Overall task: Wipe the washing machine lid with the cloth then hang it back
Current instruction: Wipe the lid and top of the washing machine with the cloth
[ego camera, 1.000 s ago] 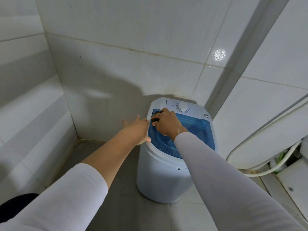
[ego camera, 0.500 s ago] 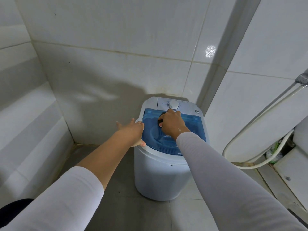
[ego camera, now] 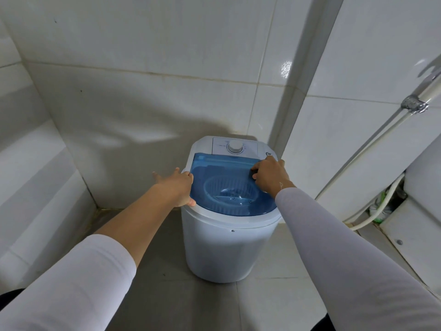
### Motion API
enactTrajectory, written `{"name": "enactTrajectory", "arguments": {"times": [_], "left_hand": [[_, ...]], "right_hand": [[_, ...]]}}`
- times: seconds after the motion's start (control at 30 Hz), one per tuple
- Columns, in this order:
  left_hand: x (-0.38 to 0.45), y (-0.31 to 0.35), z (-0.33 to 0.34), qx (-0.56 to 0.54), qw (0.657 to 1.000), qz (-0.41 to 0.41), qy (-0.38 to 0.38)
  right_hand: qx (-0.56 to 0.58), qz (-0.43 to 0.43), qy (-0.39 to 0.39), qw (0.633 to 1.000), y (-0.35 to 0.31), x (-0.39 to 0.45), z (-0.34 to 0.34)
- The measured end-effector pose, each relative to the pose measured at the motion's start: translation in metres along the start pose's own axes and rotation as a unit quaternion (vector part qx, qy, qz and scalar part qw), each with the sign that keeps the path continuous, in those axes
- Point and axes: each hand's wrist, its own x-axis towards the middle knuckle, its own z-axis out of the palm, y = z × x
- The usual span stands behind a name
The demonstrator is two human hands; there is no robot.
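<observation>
A small white washing machine (ego camera: 222,247) stands on the floor in the tiled corner, with a see-through blue lid (ego camera: 214,173) and a white dial (ego camera: 235,146) behind it. My right hand (ego camera: 270,174) presses a dark cloth (ego camera: 253,173) on the lid's far right part; only a small dark bit of the cloth shows under the fingers. My left hand (ego camera: 177,185) rests flat against the machine's left rim, fingers spread, holding nothing.
White tiled walls close in at the left and back. A white hose (ego camera: 372,144) with a metal fitting (ego camera: 414,105) runs down the right wall. A white fixture (ego camera: 420,211) stands at the right edge. Grey floor tiles (ego camera: 167,271) lie in front of the machine.
My right hand has slid with the cloth from the lid's left-middle to its far right. My left hand stays on the left rim. The view has shifted slightly.
</observation>
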Motion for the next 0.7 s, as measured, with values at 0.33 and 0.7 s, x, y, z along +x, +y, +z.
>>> {"name": "enactTrajectory", "arguments": {"times": [0.33, 0.7], "left_hand": [[0.002, -0.002, 0.005, -0.029, 0.999, -0.010, 0.017], [-0.015, -0.012, 0.022, -0.114, 0.992, 0.015, 0.048]], "right_hand": [[0.021, 0.043, -0.008, 0.999, 0.021, -0.009, -0.002], [0.060, -0.073, 0.001, 0.995, -0.080, -0.019, -0.068]]}}
